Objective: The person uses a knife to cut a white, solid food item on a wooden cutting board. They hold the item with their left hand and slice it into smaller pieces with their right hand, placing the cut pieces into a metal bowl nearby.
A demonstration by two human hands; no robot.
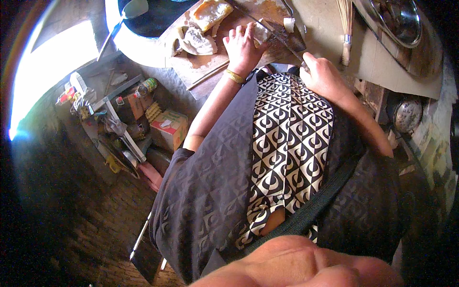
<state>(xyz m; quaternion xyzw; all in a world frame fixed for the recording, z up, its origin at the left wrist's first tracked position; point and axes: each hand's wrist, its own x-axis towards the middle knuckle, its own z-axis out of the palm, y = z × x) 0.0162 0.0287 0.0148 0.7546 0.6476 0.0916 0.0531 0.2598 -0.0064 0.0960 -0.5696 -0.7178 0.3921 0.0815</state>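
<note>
My right hand (324, 75) grips the handle of a long knife (287, 45). Its thin blade slants up and left across a wooden cutting board (222, 68). Against a white food chunk (261, 32) beside the blade, my left hand (244, 48) rests with its fingers on one side and thumb near the other, steadying it. A smaller white cube (289, 24) sits right of the blade. Left of my left hand lie a white, ragged food piece (199, 41) and a yellow-edged pale block (211, 14). Dark crumbs are scattered near the blade.
A spatula (134, 9) leans over a white-rimmed dark basin (141, 45) at the upper left. To the right are a thin-stick whisk (346, 39) and a shiny metal bowl (412, 36). Below left stand a cardboard box (170, 125) and a plastic bottle (147, 86).
</note>
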